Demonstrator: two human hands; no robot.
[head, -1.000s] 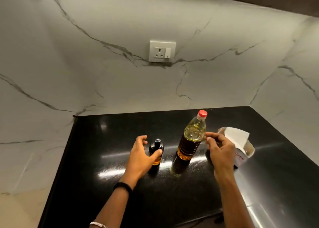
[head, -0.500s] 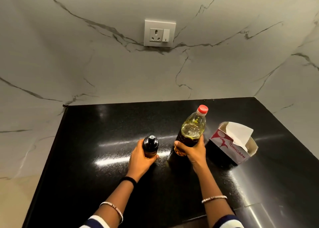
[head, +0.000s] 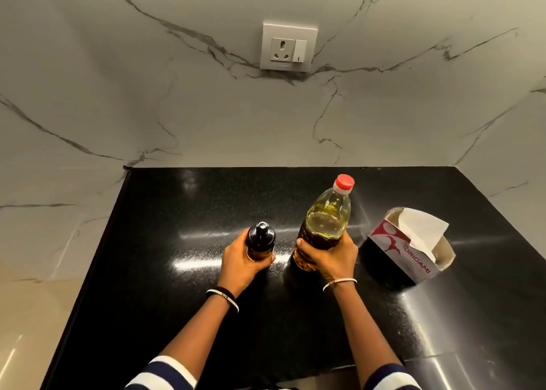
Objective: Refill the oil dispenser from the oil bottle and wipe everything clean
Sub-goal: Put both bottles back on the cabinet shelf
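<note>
A small oil dispenser (head: 260, 240) with a black cap stands on the black counter (head: 177, 271), and my left hand (head: 240, 264) grips its amber lower body. To its right stands the clear plastic oil bottle (head: 325, 227) with a red cap, partly filled with yellow oil. My right hand (head: 332, 258) holds the bottle around its lower part. Both containers are upright and capped.
An open tissue box (head: 410, 247) with a white tissue sticking out sits to the right of the bottle. Marble walls close the counter at the back and right; a wall socket (head: 289, 46) is above. The counter's left edge drops off.
A second ago both hands were beside the containers, the right one near the tissue box. They have closed around the dispenser and the bottle. The view has tilted down.
</note>
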